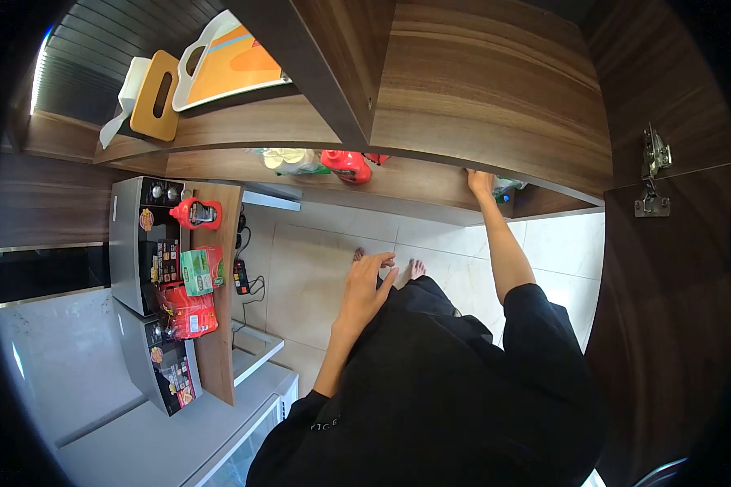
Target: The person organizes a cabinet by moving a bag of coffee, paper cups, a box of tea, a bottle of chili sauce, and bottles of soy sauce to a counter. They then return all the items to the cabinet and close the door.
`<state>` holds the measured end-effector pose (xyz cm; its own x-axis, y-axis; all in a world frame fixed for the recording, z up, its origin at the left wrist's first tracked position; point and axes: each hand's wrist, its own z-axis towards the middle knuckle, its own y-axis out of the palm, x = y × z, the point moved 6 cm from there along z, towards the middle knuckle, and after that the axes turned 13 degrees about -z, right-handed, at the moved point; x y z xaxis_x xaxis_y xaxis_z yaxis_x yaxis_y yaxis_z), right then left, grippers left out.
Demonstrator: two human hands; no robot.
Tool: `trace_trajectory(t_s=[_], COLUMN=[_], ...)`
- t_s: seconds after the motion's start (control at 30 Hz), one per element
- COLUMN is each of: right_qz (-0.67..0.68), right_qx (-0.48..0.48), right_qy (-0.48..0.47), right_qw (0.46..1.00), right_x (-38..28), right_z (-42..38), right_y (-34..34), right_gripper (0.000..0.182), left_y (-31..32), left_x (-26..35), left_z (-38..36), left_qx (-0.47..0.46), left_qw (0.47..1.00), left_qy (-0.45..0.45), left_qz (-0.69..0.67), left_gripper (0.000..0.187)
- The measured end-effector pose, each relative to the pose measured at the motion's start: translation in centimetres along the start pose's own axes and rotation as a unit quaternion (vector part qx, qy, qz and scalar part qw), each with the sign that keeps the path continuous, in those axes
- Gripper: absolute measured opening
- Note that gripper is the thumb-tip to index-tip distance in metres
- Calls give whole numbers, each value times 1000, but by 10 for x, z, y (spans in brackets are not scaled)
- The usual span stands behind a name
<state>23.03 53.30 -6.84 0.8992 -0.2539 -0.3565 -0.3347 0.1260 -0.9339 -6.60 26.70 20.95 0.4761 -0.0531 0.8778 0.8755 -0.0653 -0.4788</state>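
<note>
My right hand (pixel 480 182) reaches into the lower shelf (pixel 422 174) of the wooden cabinet. Its fingertips are hidden by the upper shelf's edge, so what they touch cannot be seen. Close to its right lies a green and clear plastic package (pixel 509 186) with a dark, blue-marked item beneath. Farther left on that shelf are a red bottle (pixel 347 165) and a clear bag of pale yellow items (pixel 291 159). My left hand (pixel 369 286) hangs in front of my body, fingers loosely bent and apart, with nothing visible in it.
An orange and white tray (pixel 235 69) and a yellow cutting board (pixel 156 101) stand upper left. A side board (pixel 223 349) carries a red bottle (pixel 196 213), a green pack (pixel 196 272) and red packs (pixel 191 315), beside grey appliances (pixel 128 235). An open cabinet door (pixel 666 300) is right.
</note>
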Motion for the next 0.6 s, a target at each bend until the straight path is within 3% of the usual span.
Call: trace_trajectory(t_s=[0.03, 0.13, 0.2, 0.33, 0.4, 0.5, 0.57, 0.6], right_qz=[-10, 15, 134, 347, 352, 288, 241, 203], right_qx=[-71, 72, 174, -13, 48, 218, 327, 371], right_qy=[12, -53, -76, -42, -108, -243, -343, -387], right_qw=[997, 996, 973, 937, 928, 900, 847, 819], right_x=[2, -7, -21, -26, -51, -96, -131, -143], right_z=[1, -42, -92, -174, -191, -190, -182, -179], right_y=[6, -15, -48, -66, -122, -233, -311, -342], right_gripper=[49, 65, 77, 80, 71, 58, 50, 49], left_y=[0, 4, 8, 8, 0, -13, -23, -26], left_x=[0, 3, 6, 46, 85, 144, 180, 191], left_z=[-3, -9, -7, 14, 35, 74, 116, 146], left_qx=[10, 28, 31, 36, 44, 72, 71, 65], left_qw=[1000, 999, 997, 988, 973, 922, 915, 918], left_qy=[1, 11, 20, 133, 224, 378, 396, 363], left_qz=[-11, -46, -67, -69, -43, 38, -15, -144], left_gripper=[29, 31, 33, 38, 41, 43, 36, 32])
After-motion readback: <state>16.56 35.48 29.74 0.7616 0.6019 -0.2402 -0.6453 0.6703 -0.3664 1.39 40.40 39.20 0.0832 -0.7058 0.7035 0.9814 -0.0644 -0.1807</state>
